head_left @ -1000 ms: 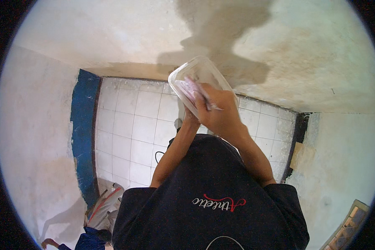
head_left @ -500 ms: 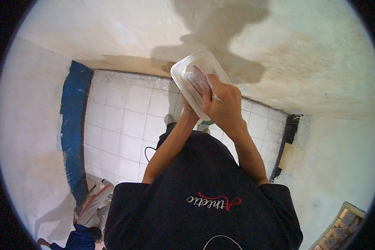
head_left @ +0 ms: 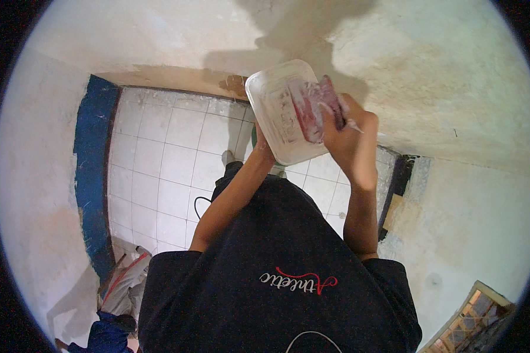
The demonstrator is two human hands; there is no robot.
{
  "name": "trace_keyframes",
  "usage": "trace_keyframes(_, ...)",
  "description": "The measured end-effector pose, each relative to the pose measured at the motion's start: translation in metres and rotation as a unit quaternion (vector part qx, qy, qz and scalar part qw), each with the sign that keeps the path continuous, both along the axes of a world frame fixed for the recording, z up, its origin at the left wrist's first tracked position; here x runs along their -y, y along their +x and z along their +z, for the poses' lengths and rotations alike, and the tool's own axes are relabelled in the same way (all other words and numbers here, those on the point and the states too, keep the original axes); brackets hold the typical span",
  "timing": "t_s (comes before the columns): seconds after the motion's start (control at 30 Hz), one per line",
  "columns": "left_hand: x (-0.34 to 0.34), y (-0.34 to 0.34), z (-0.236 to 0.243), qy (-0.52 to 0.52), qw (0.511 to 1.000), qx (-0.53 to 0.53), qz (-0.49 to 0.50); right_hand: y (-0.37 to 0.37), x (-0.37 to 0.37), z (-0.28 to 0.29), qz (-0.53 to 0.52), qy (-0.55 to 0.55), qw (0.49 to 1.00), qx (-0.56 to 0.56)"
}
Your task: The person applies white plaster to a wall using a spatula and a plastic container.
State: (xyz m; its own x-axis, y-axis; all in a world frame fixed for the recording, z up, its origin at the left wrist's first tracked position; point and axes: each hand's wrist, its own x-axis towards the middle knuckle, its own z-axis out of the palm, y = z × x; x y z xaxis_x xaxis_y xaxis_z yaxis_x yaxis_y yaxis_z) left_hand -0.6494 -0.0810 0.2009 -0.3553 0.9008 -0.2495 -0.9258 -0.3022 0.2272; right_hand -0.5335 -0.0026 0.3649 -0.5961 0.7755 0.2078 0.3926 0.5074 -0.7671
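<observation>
Translucent plastic forms a shallow tub [head_left: 271,106] with rounded corners, tipped so its inside shows, streaked and smeared with white paste [head_left: 285,120]. It is held up in front of the wearer's body, above a floor of white square tiles [head_left: 179,135]. The left hand [head_left: 264,144] grips the tub at its lower left side; most of its fingers are hidden behind it. The right hand [head_left: 354,130] has its fingers closed around a flat reddish-purple piece [head_left: 331,101] coated in white — its exact kind is hard to tell — at the tub's right side. More reddish colour shows through the smears just left of that piece. White paste also clings to the right hand.

The wearer has a black T-shirt [head_left: 282,247] with white and red lettering. Ahead rises a blotchy cream wall [head_left: 406,76] bearing a dark shadow [head_left: 288,35]. At left, a blue band [head_left: 91,176] runs along the wall's foot; in the lower left corner, near a grey bag [head_left: 123,285] with a red stripe, another person's dark blue clothing [head_left: 109,332] shows
</observation>
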Motion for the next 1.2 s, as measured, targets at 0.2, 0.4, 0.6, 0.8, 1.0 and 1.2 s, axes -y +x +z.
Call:
trace_keyframes(0.2, -0.010, 0.007, -0.013, 0.084, 0.994, 0.066, -0.030, 0.003, 0.006, -0.001, 0.028, -0.050, 0.998, -0.034)
trace_keyframes(0.4, -0.009, 0.010, -0.009, 0.195, 0.754, 0.623, -0.073, 0.006, 0.003, 0.006, 0.047, -0.015, 0.999, 0.007)
trace_keyframes(0.6, -0.010, 0.012, -0.002, 0.050, 0.987, 0.139, -0.057, 0.030, -0.011, 0.027, 0.028, 0.049, 0.998, -0.007)
trace_keyframes(0.8, -0.013, 0.010, 0.008, 0.081, 0.993, 0.084, -0.034, 0.022, -0.002, 0.016, 0.078, 0.126, 0.989, 0.015)
trace_keyframes(1.0, -0.010, 0.010, 0.020, 0.032, 0.999, -0.009, -0.017, 0.026, 0.016, 0.001, 0.067, 0.061, 0.995, 0.035)
trace_keyframes(1.2, -0.005, 0.003, 0.001, 0.177, 0.975, 0.131, -0.019, 0.019, 0.005, -0.004, 0.044, 0.014, 0.999, -0.006)
